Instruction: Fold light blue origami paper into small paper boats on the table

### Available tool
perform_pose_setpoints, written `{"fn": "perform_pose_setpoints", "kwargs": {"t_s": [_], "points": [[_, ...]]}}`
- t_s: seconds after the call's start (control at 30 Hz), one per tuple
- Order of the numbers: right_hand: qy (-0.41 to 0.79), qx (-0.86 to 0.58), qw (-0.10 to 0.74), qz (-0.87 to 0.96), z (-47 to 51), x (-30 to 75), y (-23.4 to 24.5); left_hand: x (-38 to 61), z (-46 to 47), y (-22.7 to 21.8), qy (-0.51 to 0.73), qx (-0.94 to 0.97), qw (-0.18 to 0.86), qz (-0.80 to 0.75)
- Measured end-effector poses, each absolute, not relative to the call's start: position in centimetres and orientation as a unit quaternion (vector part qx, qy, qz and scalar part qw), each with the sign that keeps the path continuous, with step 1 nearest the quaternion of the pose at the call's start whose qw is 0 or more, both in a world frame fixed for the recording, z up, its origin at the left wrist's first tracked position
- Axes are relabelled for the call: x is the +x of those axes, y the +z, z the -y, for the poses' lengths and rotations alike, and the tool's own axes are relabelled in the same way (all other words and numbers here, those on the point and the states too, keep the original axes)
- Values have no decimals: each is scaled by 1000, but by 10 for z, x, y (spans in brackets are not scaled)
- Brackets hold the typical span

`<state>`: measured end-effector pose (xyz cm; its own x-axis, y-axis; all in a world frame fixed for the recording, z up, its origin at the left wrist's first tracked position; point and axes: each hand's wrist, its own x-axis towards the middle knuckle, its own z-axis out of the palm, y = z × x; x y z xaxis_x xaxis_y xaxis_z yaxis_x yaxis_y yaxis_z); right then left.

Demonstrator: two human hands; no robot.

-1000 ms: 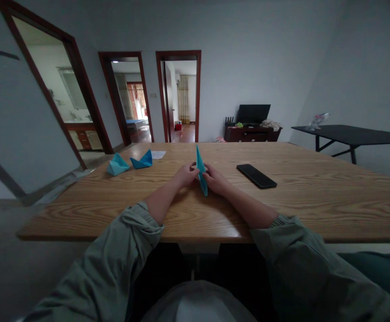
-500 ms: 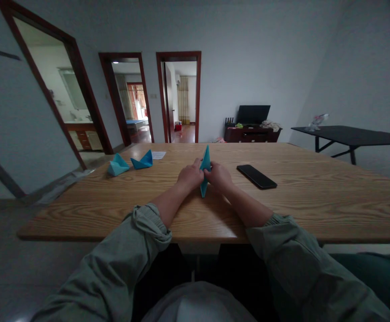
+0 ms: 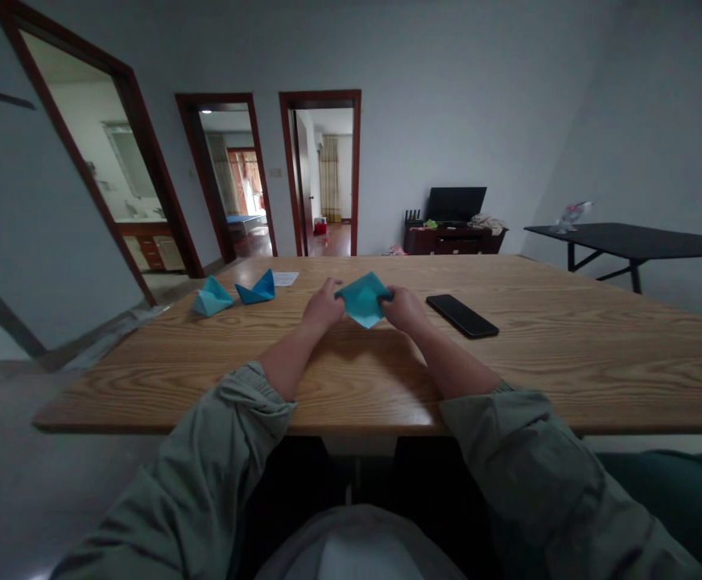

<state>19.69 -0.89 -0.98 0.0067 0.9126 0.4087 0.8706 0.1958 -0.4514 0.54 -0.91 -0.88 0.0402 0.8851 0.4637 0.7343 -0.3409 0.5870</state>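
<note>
A folded piece of light blue paper (image 3: 364, 300), diamond-shaped from here, is held above the table between my two hands. My left hand (image 3: 323, 306) pinches its left corner, with the fingers closed. At the opposite corner my right hand (image 3: 404, 308) grips the paper between thumb and fingers. To the left on the wooden table (image 3: 351, 387) stand two folded paper boats, a pale blue one (image 3: 212, 298) and a darker blue one (image 3: 257, 288). The underside of the held paper is hidden.
A black phone (image 3: 462, 316) lies right of my right hand. Behind the darker boat is a white slip of paper (image 3: 286, 279). Farther back are a black table (image 3: 629, 239) on the right and a television (image 3: 456, 205) on a dark cabinet.
My hands have moved apart, left and right. The blue paper, seen as a narrow upright shape before, now shows as a wider, flatter diamond between them.
</note>
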Motion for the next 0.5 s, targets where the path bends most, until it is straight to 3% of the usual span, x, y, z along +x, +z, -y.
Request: {"fn": "perform_pose_setpoints", "kwargs": {"t_s": [0.2, 0.37, 0.5], "points": [[48, -581, 320, 747, 7, 207, -18, -17, -4, -16, 336, 768, 198, -508], [50, -476, 222, 849, 12, 211, -33, -27, -4, -25, 205, 834, 173, -483], [75, -466, 121, 873, 14, 207, -37, -28, 4, -17, 175, 839, 177, -484]]}}
